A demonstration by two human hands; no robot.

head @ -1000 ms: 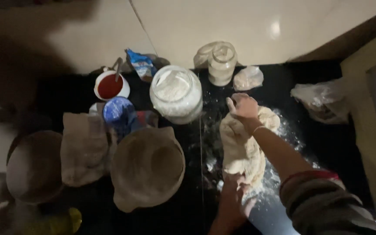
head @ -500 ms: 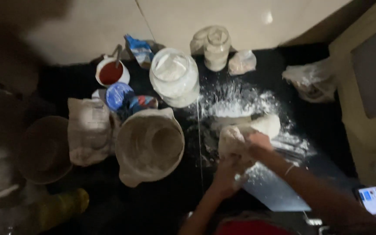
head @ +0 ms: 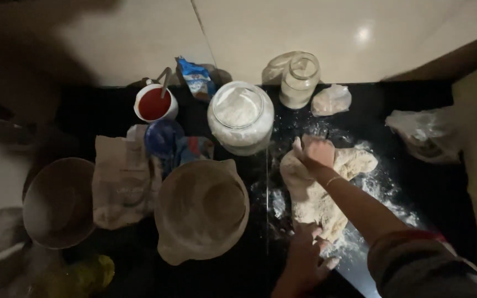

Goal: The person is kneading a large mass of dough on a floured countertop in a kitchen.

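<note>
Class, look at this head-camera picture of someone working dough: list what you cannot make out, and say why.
Head view, the only view:
- Right hand fingers: pressed into the dough, hidden.
- Left hand: wrist cut off by the bottom edge.
- Yellow object at the bottom left: too dark and blurred to identify.
- Small jar contents: unclear through the glass.

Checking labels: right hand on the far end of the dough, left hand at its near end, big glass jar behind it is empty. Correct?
Not quite. The head view shows the big glass jar filled with white flour, not empty. The rest holds: right hand presses the far end of the dough, left hand sits at its near end.
</note>
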